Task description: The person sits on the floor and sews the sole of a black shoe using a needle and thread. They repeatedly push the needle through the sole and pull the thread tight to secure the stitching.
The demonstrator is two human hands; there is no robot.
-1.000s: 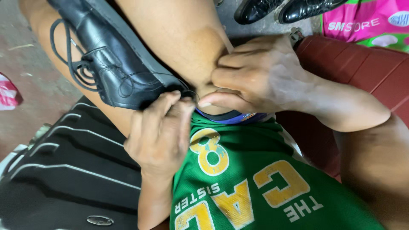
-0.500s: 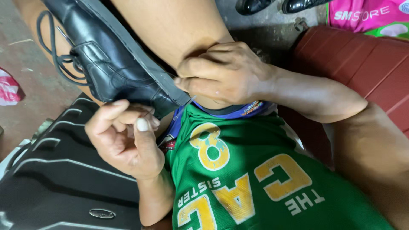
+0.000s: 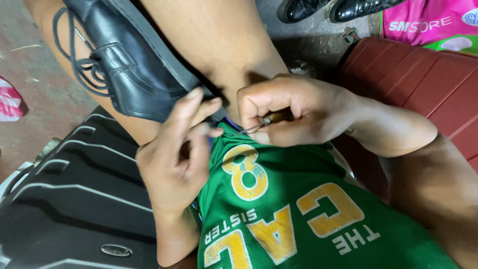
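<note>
A black leather shoe [image 3: 132,69] lies sole-up across the person's thigh, its laces hanging loose. The right hand [image 3: 294,112] is closed around a thin metal tool with a wooden handle [image 3: 266,121], its tip pointing at the shoe's heel end. The left hand [image 3: 177,154] holds nothing, fingers loosely curled, fingertips touching the shoe's edge above a green jersey [image 3: 298,214].

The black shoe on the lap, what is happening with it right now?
A person in a green jersey has a black lace-up shoe resting on the bare thigh. The right hand pinches a thin metal tool, like a needle or awl, pointed toward the shoe's sole edge. The left hand has its fingers raised beside the shoe's heel, touching or nearly touching it. More black shoes lie on the floor beyond.
</note>
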